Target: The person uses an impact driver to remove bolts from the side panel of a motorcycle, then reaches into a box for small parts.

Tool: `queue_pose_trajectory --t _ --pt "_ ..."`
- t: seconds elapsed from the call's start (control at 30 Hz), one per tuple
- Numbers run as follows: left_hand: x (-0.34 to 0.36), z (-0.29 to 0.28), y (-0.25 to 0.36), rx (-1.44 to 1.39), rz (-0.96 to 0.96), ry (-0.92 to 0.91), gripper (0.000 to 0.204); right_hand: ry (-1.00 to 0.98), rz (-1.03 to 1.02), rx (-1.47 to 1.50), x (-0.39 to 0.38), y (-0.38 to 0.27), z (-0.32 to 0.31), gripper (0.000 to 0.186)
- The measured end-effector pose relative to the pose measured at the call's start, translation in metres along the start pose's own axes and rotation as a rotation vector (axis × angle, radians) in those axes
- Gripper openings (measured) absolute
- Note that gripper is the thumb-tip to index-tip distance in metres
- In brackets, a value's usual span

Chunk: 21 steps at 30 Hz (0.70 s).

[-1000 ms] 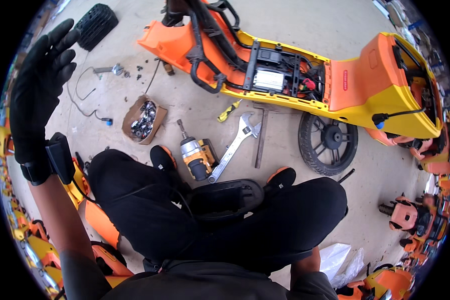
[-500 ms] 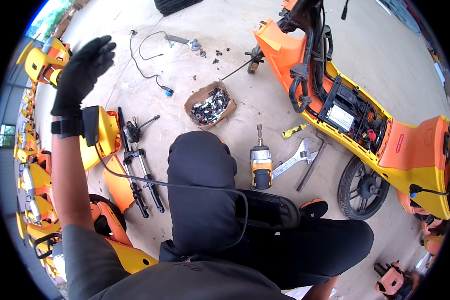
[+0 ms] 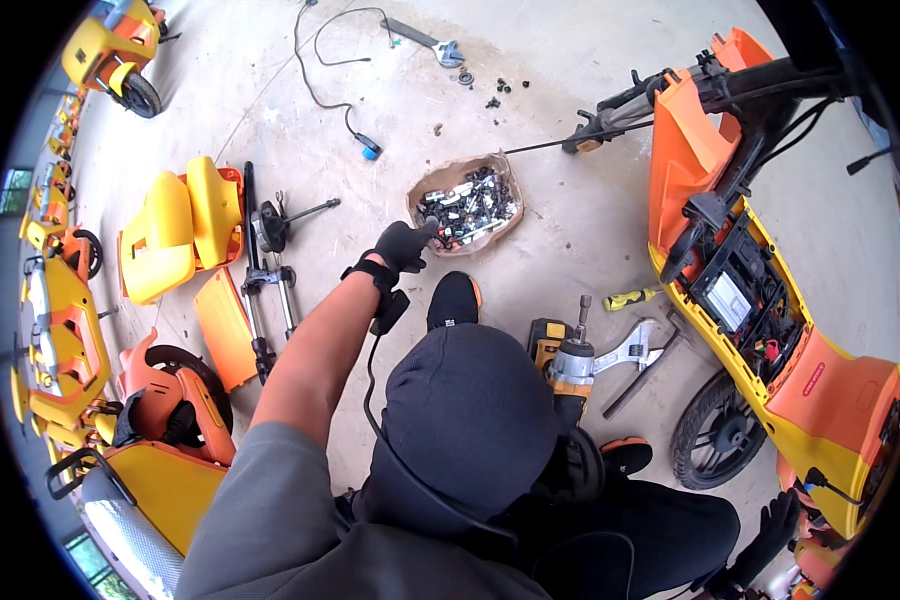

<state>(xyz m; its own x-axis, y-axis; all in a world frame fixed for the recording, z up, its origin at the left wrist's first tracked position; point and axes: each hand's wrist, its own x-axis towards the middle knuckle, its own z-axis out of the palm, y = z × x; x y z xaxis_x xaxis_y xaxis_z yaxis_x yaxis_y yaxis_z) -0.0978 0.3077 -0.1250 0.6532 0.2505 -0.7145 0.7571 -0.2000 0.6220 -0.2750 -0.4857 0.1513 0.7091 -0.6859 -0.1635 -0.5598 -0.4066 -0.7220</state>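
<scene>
My left hand (image 3: 405,246), in a black glove, is at the near-left rim of a torn cardboard box (image 3: 511,228). Its forefinger stretches to the rim, with the thumb apart from it; I see nothing held. Inside the box lie loose bolts and small metal parts (image 3: 470,205). My right hand (image 3: 773,522), also gloved in black, is low at the right beyond my knee. Its fingers are extended, and no object shows in them. Beside my legs stand a yellow-and-black impact wrench (image 3: 572,365), an adjustable wrench (image 3: 625,350), a hammer (image 3: 640,385) and a yellow screwdriver (image 3: 630,299).
A partly stripped orange-and-yellow scooter (image 3: 770,330) occupies the right side. Yellow body panels (image 3: 160,240) and fork tubes (image 3: 253,260) lie at the left. A black cable (image 3: 320,95), another adjustable wrench (image 3: 430,42) and small black nuts (image 3: 500,90) are on the floor farther off.
My left hand has come down from the upper left, where it was raised, to the box rim. My right hand has come into view. The whole view has shifted.
</scene>
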Motion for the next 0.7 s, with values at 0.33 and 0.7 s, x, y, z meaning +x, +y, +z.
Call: queue_pose_trajectory --t 0.33,0.7 --pt "0.052 0.032 -0.064 0.069 0.214 0.155 0.030 -0.269 -0.753 -0.536 -0.014 -0.183 0.083 0.039" --pt "-0.004 0.036 -0.027 0.284 0.330 -0.020 0.031 -0.623 -0.449 -0.185 -0.112 -0.268 0.265 0.038"
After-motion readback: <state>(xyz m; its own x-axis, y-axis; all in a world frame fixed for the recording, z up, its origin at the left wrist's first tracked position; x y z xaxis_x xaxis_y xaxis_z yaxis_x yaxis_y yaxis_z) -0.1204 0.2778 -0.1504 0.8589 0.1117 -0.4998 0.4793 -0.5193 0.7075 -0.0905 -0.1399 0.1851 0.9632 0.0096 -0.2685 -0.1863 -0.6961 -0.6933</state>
